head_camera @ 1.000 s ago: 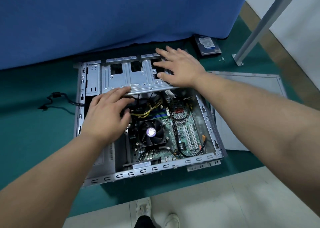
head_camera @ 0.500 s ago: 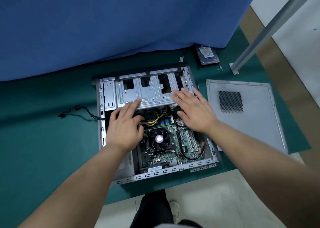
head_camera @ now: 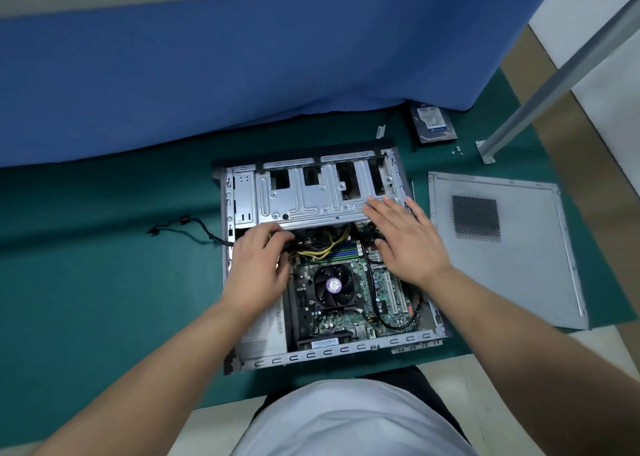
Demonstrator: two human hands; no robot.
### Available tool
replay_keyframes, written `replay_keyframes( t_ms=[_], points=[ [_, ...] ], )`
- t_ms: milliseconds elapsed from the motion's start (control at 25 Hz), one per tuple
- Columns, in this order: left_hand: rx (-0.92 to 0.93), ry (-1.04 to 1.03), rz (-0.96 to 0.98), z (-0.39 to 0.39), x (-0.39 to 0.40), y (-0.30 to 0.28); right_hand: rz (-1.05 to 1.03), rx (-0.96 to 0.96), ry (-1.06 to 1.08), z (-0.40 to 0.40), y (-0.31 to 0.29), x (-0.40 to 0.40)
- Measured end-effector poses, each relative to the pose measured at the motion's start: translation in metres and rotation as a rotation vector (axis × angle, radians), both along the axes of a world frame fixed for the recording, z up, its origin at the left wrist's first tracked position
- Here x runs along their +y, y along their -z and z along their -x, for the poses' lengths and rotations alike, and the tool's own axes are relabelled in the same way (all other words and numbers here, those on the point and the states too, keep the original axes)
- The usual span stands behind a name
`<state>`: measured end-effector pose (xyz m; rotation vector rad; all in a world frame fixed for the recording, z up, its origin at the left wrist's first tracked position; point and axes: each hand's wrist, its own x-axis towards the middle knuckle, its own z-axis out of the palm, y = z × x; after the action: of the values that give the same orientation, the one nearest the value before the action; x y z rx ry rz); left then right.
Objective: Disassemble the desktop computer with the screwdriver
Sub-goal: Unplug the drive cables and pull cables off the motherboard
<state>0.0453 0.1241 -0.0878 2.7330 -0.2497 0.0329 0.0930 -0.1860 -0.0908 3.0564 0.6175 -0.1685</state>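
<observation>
The open desktop case (head_camera: 329,350) lies on its side on a green mat. Its silver drive cage (head_camera: 311,199) spans the far end, and the motherboard with a black CPU fan (head_camera: 333,286) fills the near part. My left hand (head_camera: 258,272) reaches in at the cage's near left edge, its fingers curled toward the black and yellow cables (head_camera: 320,244); whether it grips one is hidden. My right hand (head_camera: 403,239) lies flat with straight fingers over the cage's near right corner and the board beneath. No screwdriver is in view.
The removed grey side panel (head_camera: 502,247) lies right of the case. A hard drive (head_camera: 433,124) and loose screws (head_camera: 457,150) sit at the back right, by a slanted metal leg (head_camera: 540,98). A loose black cable (head_camera: 187,228) lies to the left. Blue cloth (head_camera: 242,67) hangs behind.
The camera has risen and pulled back, so the case looks smaller. My right hand came back from the cage's far right to its near right corner. My left hand stayed by the cables.
</observation>
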Motion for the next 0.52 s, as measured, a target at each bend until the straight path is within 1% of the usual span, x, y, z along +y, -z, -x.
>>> replay_keyframes(
  t_ms=[80, 160, 400, 440, 520],
  points=[
    [-0.031, -0.070, -0.099, -0.003, 0.019, -0.005, -0.016, -0.004, 0.000, -0.002, 0.000, 0.000],
    [0.013, -0.150, -0.129, -0.006, 0.038, -0.010, -0.029, -0.007, -0.006, 0.000, 0.000, -0.002],
    [0.109, -0.095, -0.136, -0.010, 0.072, -0.013, -0.052, -0.002, -0.014, 0.001, -0.001, 0.001],
    [0.107, -0.097, -0.126, -0.010, 0.073, -0.014, -0.049, -0.006, -0.018, 0.002, -0.001, 0.000],
    [0.039, -0.091, -0.119, -0.006, 0.070, -0.013, -0.069, -0.029, -0.021, 0.003, -0.004, 0.003]
  ],
)
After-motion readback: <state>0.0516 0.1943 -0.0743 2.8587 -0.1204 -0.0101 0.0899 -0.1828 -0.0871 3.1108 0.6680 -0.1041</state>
